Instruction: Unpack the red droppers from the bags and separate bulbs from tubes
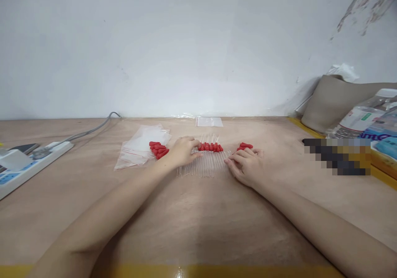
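A row of thin clear tubes (203,166) lies side by side on the table, the tubes pointing towards me. Red rubber bulbs (211,147) sit in a line across their far part; more clear tube ends show beyond the bulbs. My left hand (183,150) is at the row's left end, index finger by the leftmost bulb, thumb lower over the tubes, with a gap between them. At the right end, my right hand (246,165) rests with its fingertips against or just beside the outermost tubes. Its fingers are loosely bent and apart, partly covering a small red pile (245,145).
Clear zip bags (136,147) lie to the left under a heap of red bulbs (159,149). Another bag (209,122) is by the wall. A power strip (34,162) with a cable stands far left. Bottles (356,116) and a brown roll (322,104) crowd the right edge.
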`<act>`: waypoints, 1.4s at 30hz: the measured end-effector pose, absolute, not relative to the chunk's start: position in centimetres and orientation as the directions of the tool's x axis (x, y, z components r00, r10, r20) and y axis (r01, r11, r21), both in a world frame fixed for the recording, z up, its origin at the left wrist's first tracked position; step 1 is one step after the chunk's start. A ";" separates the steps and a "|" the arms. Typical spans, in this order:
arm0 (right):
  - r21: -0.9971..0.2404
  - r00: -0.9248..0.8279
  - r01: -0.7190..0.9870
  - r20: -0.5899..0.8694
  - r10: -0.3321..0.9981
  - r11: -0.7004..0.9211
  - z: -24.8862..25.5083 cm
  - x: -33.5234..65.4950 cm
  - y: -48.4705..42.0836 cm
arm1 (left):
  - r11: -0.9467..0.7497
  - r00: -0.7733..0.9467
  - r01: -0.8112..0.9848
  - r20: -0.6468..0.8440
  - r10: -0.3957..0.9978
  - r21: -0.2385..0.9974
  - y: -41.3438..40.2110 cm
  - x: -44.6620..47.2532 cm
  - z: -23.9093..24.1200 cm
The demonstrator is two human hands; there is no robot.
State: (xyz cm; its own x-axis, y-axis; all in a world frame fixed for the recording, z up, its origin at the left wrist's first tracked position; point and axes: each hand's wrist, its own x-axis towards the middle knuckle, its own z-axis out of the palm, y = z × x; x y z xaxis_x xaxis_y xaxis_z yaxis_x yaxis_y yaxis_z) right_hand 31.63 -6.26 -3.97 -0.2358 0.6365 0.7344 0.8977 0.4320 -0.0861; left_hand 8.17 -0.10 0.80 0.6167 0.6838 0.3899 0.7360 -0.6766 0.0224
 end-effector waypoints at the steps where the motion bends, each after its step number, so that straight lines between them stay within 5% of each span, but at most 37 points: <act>1: -0.098 -0.215 0.903 0.741 0.637 0.418 -3.9 31.7 -6.2 | -0.683 0.619 0.730 0.395 0.679 0.030 0.3 8.9 0.5; 10: -0.228 -0.048 0.922 0.735 0.676 0.313 -3.9 32.8 -5.4 | -0.644 0.475 0.725 0.502 0.723 0.243 1.6 11.6 -1.6; 16: -0.218 -0.053 0.884 0.831 0.553 0.413 -4.2 32.8 -5.0 | -0.643 0.287 0.686 0.686 0.668 0.339 -1.1 9.5 -0.4; 23: 0.023 -0.356 0.806 0.817 0.454 0.591 -3.4 31.6 -6.2 | -0.805 0.379 0.438 0.730 0.569 0.400 -5.0 5.2 -2.1; 26: 0.076 -0.511 0.747 0.701 0.497 0.661 -3.2 31.0 -6.8 | -0.845 0.397 0.376 0.758 0.518 0.380 -5.5 5.2 -3.2; 36: -0.052 -0.533 0.729 0.582 0.614 0.682 -3.4 29.8 -7.2 | -0.902 0.505 0.304 0.751 0.426 0.307 -5.6 6.0 -3.6; 42: -0.302 -0.474 0.709 0.464 0.748 0.637 -3.0 28.2 -8.0 | -0.840 0.549 0.541 0.745 0.380 0.030 -5.9 7.5 -2.9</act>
